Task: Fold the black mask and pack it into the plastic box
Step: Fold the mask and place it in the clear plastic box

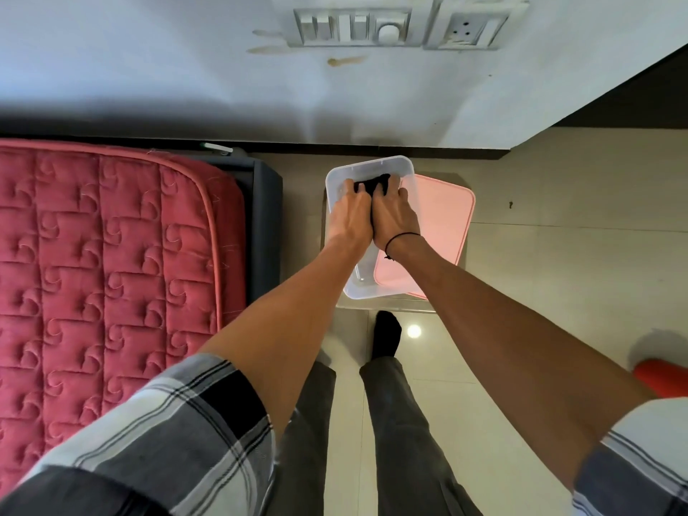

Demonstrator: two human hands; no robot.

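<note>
The black mask [373, 183] lies bunched inside the clear plastic box [368, 166], at its far end. My left hand [350, 214] and my right hand [394, 214] are side by side inside the box, fingers pressed down on the mask. Most of the mask is hidden under my fingers. A thin black cord circles my right wrist.
A pink lid [439, 225] lies against the box's right side, both on a small low stand over a tiled floor. A red quilted mattress [111, 262] on a dark frame fills the left. A wall with switches [357, 26] stands behind. A red object [662, 381] sits at right.
</note>
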